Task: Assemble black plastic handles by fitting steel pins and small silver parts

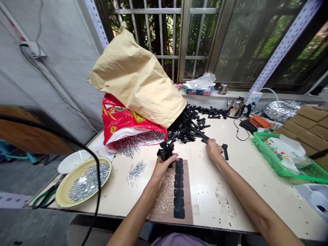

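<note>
My left hand (164, 165) is closed round a bunch of black plastic parts (166, 150), held upright at the far end of a brown board (166, 200). A row of several black pieces (178, 187) lies along that board. My right hand (213, 150) rests on the table with its fingers curled on a black part (205, 139) at the edge of a big heap of black parts (188, 124). Another black part (225, 151) lies just right of that hand.
A tan paper sack (138, 77) leans on a red bag spilling metal screws (128, 131). A yellow plate of small metal pieces (84, 182) and green scissors (44, 197) sit at the left. A green basket (284, 155), cardboard (310, 119) and a kettle (235, 107) stand at the right.
</note>
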`<state>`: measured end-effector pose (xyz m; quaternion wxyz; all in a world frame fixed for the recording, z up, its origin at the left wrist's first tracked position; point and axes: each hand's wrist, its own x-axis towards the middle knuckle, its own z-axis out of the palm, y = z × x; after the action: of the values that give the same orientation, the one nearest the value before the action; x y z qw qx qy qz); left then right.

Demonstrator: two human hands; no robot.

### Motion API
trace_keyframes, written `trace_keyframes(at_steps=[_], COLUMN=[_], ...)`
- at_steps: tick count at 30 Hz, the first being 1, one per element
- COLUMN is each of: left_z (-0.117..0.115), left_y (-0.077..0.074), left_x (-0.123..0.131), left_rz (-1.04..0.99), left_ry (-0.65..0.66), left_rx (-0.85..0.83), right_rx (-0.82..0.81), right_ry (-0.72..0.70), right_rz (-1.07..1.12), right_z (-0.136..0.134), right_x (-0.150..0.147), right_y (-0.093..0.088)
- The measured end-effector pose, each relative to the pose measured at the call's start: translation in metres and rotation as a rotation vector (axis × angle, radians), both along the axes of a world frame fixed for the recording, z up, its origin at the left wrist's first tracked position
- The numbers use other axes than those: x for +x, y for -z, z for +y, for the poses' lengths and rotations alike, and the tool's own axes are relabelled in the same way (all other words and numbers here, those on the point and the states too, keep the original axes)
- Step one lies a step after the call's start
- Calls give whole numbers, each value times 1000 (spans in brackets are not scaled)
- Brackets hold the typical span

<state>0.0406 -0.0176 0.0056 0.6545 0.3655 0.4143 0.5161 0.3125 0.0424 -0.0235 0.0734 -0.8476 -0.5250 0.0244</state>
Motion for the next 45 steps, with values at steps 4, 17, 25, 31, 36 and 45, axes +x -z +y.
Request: trace_keyframes(at_steps=[4,17,25,31,36,45], left_z=[-5,-31,-56,-59,-43,-22], left_y=[2,13,22,23,34,22], left_x=[-2,-55,-112,-134,-140,-146], left_rz=[29,-36,147,252,382,943], left_ry=[16,-313,-518,-536,-526,-494], left_rx=[4,3,75,167,248,483], right_rx=[50,221,-19,-22,219,512], right_ry=[-109,-858,-864,-773,-852,-1233], right_rz=[53,975,346,242,306,286], right_z=[-9,-40,38,40,30,-1], right_x=[-6,-186,-310,-321,-263,-203], right_y=[-13,-40,-19,-6,-41,-110])
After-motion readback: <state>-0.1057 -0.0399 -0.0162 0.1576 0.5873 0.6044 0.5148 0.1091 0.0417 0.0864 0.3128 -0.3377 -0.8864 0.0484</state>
